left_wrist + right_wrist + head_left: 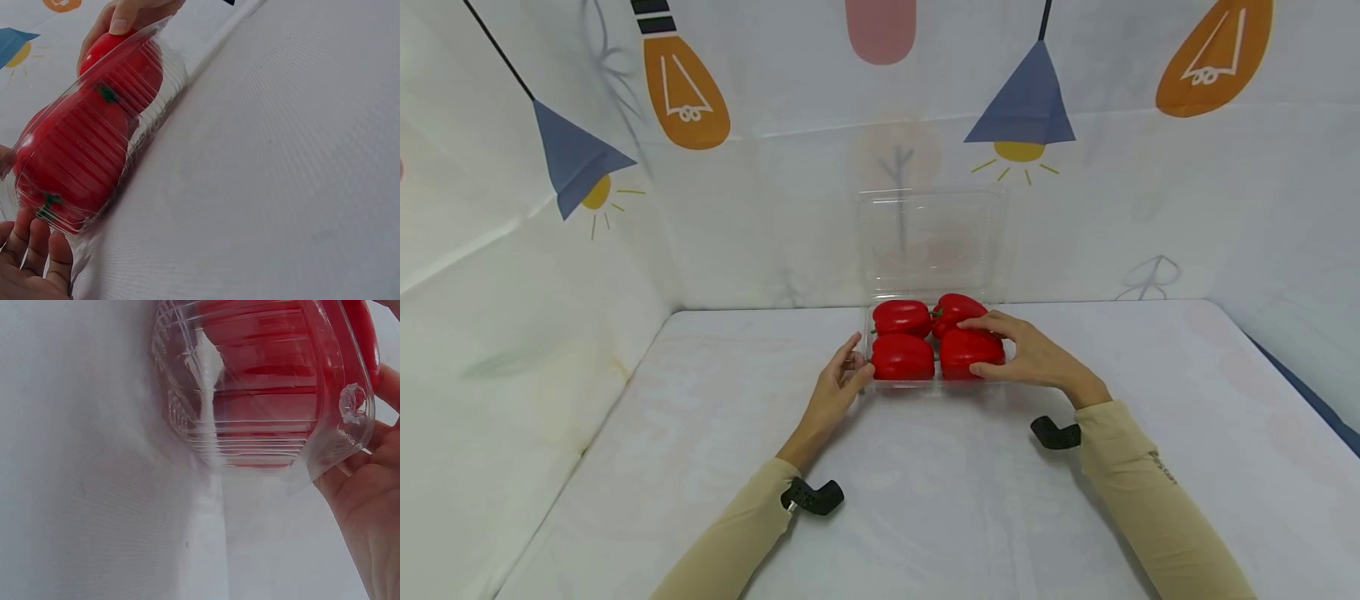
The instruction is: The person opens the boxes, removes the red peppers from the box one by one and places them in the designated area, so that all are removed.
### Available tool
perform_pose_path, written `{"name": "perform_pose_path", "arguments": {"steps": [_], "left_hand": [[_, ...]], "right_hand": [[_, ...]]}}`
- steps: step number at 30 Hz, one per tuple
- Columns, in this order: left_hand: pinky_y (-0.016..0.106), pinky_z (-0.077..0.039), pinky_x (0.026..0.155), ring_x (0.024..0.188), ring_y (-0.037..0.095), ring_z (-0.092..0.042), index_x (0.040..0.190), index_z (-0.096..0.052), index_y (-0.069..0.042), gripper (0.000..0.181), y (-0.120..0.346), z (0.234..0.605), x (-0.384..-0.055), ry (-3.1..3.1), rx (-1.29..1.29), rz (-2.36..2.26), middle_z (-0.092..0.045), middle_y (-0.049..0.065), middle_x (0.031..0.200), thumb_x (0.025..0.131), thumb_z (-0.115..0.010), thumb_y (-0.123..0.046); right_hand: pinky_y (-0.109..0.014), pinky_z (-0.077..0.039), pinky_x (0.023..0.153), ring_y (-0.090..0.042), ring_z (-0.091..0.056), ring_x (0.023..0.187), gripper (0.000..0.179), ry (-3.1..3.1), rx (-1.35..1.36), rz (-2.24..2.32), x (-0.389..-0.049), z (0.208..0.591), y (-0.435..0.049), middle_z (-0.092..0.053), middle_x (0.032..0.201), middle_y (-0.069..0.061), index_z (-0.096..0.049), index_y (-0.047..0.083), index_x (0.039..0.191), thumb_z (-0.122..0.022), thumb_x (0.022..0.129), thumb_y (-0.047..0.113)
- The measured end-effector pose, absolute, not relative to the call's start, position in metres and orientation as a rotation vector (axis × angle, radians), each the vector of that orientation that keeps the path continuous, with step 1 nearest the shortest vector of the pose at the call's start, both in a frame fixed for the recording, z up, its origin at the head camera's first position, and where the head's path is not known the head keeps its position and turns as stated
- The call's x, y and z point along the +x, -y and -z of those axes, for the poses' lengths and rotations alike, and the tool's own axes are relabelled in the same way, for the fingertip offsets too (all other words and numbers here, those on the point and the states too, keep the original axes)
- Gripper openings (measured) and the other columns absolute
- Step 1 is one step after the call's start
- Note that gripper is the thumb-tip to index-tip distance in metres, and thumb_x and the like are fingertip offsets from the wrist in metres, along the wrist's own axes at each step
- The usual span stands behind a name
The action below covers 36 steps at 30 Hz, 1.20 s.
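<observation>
Head view, center frame: my right fingers [992, 323] pinch a red pepper [968, 354] in the box [940, 385] apparently steadied by my spread left fingers [846, 348].

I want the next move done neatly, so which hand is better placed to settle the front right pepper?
Probably the right hand: its thumb and fingers span the front right pepper. The left hand is at the opposite end of the clear container.
</observation>
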State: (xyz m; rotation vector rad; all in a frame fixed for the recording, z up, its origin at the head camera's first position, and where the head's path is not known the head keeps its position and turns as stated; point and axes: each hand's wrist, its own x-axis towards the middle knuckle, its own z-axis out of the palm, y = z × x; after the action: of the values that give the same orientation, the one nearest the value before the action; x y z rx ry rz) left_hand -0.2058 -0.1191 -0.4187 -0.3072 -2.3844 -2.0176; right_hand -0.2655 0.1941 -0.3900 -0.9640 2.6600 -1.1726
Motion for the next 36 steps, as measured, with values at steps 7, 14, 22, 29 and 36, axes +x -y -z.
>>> {"name": "perform_pose_path", "arguments": {"steps": [7,14,22,29,36], "left_hand": [[0.017,-0.044,0.068,0.100,0.017,-0.044,0.147,-0.029,-0.003,0.062,0.120,0.418,-0.206,2.390,-0.293,2.033,-0.047,0.007,0.106,0.094,-0.058,-0.014],[0.018,-0.045,0.071,0.101,0.016,-0.044,0.147,-0.028,-0.002,0.063,0.120,0.419,-0.207,2.406,-0.297,2.005,-0.047,0.007,0.105,0.093,-0.058,-0.014],[0.017,-0.044,0.069,0.099,0.015,-0.044,0.147,-0.028,0.000,0.063,0.119,0.419,-0.207,2.394,-0.300,2.011,-0.046,0.007,0.104,0.093,-0.058,-0.011],[0.015,-0.043,0.067,0.097,0.012,-0.045,0.147,-0.030,-0.004,0.063,0.121,0.438,-0.217,2.355,-0.285,2.031,-0.047,0.001,0.101,0.092,-0.060,-0.010],[0.015,-0.042,0.066,0.096,0.010,-0.046,0.146,-0.033,-0.006,0.063,0.121,0.451,-0.223,2.312,-0.294,2.016,-0.047,0.000,0.100,0.091,-0.062,-0.012]], "right_hand": [[-0.054,-0.045,0.094,-0.022,-0.041,0.126,0.055,-2.677,-0.955,1.205,-0.266,0.393,-0.194,-0.053,0.130,0.002,-0.053,0.031,0.131,-0.073,0.081,0.029],[-0.050,-0.047,0.091,-0.019,-0.045,0.120,0.054,-2.683,-0.958,1.236,-0.266,0.392,-0.193,-0.054,0.124,0.002,-0.054,0.030,0.132,-0.072,0.081,0.026],[-0.051,-0.047,0.090,-0.023,-0.044,0.120,0.052,-2.690,-0.942,1.234,-0.267,0.394,-0.194,-0.053,0.125,-0.001,-0.053,0.029,0.133,-0.069,0.083,0.027],[-0.047,-0.048,0.088,-0.024,-0.048,0.113,0.050,-2.649,-0.900,1.315,-0.268,0.394,-0.194,-0.051,0.125,-0.004,-0.052,0.029,0.133,-0.066,0.085,0.025],[-0.045,-0.048,0.088,-0.026,-0.046,0.117,0.051,-2.595,-0.888,1.365,-0.269,0.392,-0.195,-0.048,0.133,-0.007,-0.049,0.026,0.136,-0.064,0.087,0.023]]}}
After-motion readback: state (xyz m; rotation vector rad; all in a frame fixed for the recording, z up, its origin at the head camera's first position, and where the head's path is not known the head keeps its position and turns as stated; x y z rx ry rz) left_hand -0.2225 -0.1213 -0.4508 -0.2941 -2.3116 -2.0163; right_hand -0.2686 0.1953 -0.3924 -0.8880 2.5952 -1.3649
